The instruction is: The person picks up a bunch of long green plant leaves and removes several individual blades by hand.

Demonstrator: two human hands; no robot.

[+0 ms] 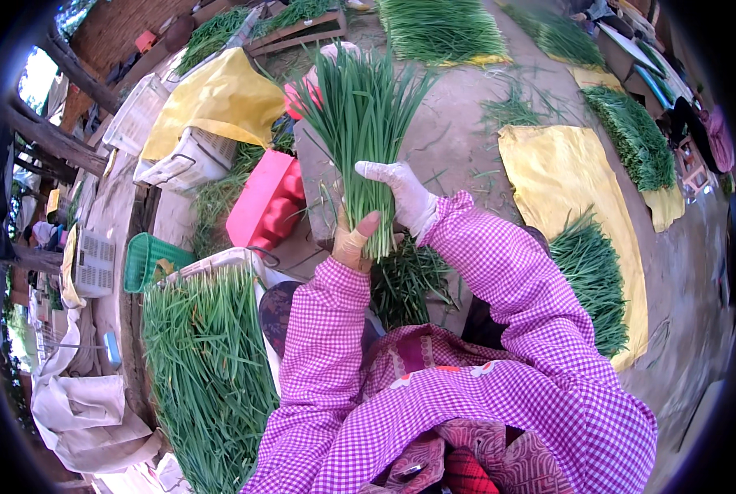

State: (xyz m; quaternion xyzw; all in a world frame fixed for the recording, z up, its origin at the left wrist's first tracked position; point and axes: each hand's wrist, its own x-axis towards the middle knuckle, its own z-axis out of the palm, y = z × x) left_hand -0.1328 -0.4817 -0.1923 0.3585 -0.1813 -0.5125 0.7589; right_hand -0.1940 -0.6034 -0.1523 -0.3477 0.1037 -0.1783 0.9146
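Note:
A thick bunch of Chinese chives [363,115] stands upright in front of me, green leaves fanned out on top and pale stem ends below. My left hand [354,245], its fingers partly covered in something pale, closes round the stems near their lower ends. Higher up, my right hand [402,193] in a white glove grips the bunch from the right side, thumb laid across the leaves. The far fingers of both hands are hidden behind the stems. Loose dark green leaves [409,280] lie below the bunch, close to my lap.
To my left is a white-rimmed container full of chives [207,370], with a green basket [150,262] beyond it. A red plastic piece [267,202] lies ahead. Yellow sheeting [569,173] with a chive pile [592,284] spreads on the right; white crates [188,160] stand far left.

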